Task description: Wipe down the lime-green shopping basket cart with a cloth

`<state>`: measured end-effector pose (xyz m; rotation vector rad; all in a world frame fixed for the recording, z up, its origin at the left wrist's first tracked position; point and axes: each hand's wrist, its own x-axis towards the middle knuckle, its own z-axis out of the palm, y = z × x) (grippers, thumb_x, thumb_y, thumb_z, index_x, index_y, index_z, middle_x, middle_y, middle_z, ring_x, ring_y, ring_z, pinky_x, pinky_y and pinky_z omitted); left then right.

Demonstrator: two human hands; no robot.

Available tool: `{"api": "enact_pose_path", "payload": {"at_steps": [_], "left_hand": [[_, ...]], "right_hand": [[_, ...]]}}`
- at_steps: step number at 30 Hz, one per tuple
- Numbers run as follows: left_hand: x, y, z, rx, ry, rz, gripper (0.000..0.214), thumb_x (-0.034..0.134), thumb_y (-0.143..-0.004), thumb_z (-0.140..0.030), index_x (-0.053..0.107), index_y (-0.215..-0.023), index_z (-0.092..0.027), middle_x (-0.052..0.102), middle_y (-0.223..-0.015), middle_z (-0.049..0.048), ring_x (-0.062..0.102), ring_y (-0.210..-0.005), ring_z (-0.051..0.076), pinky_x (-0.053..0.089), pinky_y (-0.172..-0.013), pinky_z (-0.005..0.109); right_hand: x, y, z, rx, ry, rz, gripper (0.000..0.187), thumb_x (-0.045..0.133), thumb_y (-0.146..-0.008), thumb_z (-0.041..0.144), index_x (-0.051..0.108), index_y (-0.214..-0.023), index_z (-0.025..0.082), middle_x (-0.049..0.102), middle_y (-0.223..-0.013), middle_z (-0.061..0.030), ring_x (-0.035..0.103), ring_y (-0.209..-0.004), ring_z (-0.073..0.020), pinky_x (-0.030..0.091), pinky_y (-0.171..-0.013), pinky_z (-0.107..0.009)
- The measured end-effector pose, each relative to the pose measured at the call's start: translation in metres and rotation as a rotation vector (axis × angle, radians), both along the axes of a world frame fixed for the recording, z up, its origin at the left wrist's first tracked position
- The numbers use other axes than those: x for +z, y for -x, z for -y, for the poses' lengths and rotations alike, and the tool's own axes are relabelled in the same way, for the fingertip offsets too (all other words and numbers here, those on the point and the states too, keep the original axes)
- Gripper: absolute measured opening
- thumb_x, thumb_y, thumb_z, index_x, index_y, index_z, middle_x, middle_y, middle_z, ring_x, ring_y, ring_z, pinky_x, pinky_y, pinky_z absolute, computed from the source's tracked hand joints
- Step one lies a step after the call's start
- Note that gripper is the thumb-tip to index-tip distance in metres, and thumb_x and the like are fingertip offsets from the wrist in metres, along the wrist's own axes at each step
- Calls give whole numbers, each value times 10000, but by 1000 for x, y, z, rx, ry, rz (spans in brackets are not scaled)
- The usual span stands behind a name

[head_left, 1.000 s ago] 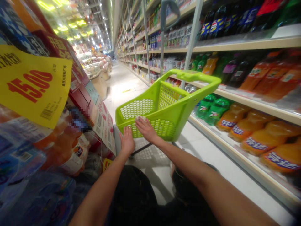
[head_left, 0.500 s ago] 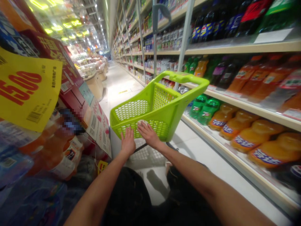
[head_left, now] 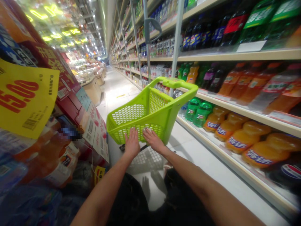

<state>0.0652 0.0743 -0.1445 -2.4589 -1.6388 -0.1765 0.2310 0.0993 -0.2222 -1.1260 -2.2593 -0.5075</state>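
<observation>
A lime-green plastic shopping trolley basket (head_left: 131,114) with mesh walls and a raised handle (head_left: 175,84) stands on the aisle floor in front of me. My left hand (head_left: 132,144) lies flat against its near wall, fingers stretched out. My right hand (head_left: 154,140) rests beside it on the same wall, fingers also flat. A small white patch (head_left: 148,129), perhaps a cloth, shows under its fingertips. Both forearms reach forward over my dark-clothed knees.
Shelves of soft-drink bottles (head_left: 237,135) run along the right. On the left are stacked drink packs and a yellow price sign (head_left: 25,100). The white aisle floor (head_left: 117,88) stretches ahead, with display bins (head_left: 90,84) on its left side.
The basket and both hands sit further left in view. My left hand has slid up from below the basket's bottom edge onto the mesh, and the hands are closer together.
</observation>
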Motion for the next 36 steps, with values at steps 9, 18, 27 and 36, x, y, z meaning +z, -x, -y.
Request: {"api": "enact_pose_path", "payload": {"at_steps": [9,18,27,36], "left_hand": [[18,-18,-11,17,-56,7,707,414,-716,-133,228,-1395,-66,137,-1502,113,86,-1383,237,73,-1100,526],[12,-37,-5,-96,-52,-36,726,411,-702,-133,219,-1399,-74,129,-1506,98,62,-1386,234,73,-1103,524],[31,-67,-18,-111,-60,-22,729,412,-717,-136,190,-1410,-87,128,-1506,110,22,-1387,247,60,-1098,535],[26,-75,-24,-177,-78,-43,711,395,-713,-131,215,-1400,-83,127,-1507,100,47,-1387,229,75,-1100,521]], "right_hand": [[51,-14,-22,-41,-85,-66,402,381,-868,75,503,-1236,181,481,-1330,-98,274,-1331,-228,192,-1066,-556],[-6,-38,0,-85,-8,37,349,418,-861,89,542,-1182,145,506,-1302,-131,358,-1288,-236,298,-1023,-528],[62,-55,-23,-168,-176,-111,381,362,-885,91,517,-1221,182,491,-1323,-90,261,-1335,-244,224,-1049,-555],[26,-92,-4,-178,-120,-14,383,383,-857,70,542,-1195,158,519,-1293,-110,326,-1305,-237,318,-1012,-506]]}}
